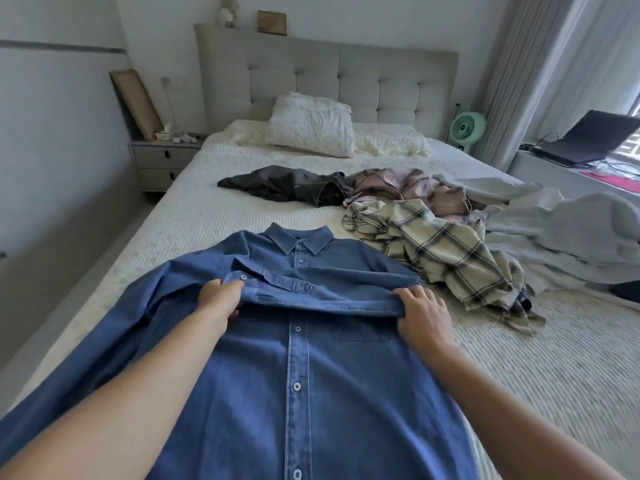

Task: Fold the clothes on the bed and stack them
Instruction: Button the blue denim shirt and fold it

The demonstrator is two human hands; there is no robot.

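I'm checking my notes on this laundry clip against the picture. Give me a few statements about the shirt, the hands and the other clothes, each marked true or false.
1. The blue denim shirt lies front up, buttoned, collar toward the headboard. True.
2. Both hands hold a sleeve laid across the shirt's chest. True: the left hand grips the cuff end, the right hand the other end.
3. The plaid shirt is folded neatly. False: it lies crumpled to the right of the denim shirt.
4. The dark garment sits on top of the denim shirt. False: it lies apart, farther up the bed.
5. A green fan stands on the bed. False: it stands beside the headboard, off the bed.
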